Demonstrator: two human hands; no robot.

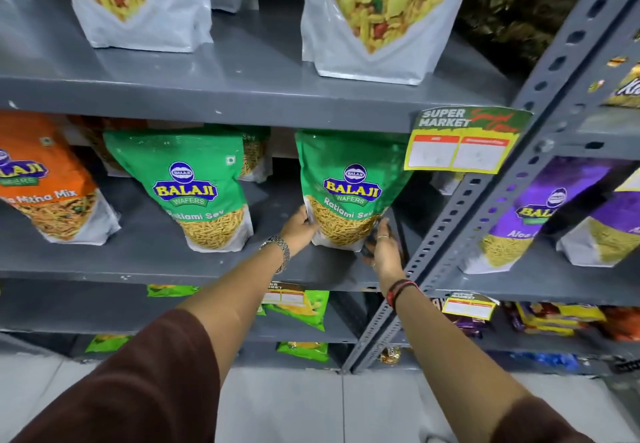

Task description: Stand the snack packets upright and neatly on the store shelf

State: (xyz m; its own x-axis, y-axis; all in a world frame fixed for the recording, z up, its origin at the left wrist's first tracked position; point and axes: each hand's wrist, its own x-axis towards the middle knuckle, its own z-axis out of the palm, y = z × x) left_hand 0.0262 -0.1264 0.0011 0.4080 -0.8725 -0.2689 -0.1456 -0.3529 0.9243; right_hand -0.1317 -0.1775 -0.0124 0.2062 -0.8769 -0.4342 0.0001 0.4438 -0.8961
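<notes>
A green Ratlami Sev packet (349, 186) stands upright on the middle grey shelf (149, 262), near the right upright. My left hand (299, 229) grips its lower left edge and my right hand (382, 248) presses its lower right corner. A second green Ratlami Sev packet (201, 193) stands to its left, untouched, with more packets partly hidden behind it. Further left an orange Mix packet (52, 193) leans slightly.
A slotted grey steel upright (485, 200) runs diagonally just right of my right hand, with a supermarket price tag (464, 141) above. Purple packets (533, 214) fill the neighbouring bay. Two large white packets (367, 16) stand on the upper shelf. Lower shelves hold small green packets (304, 307).
</notes>
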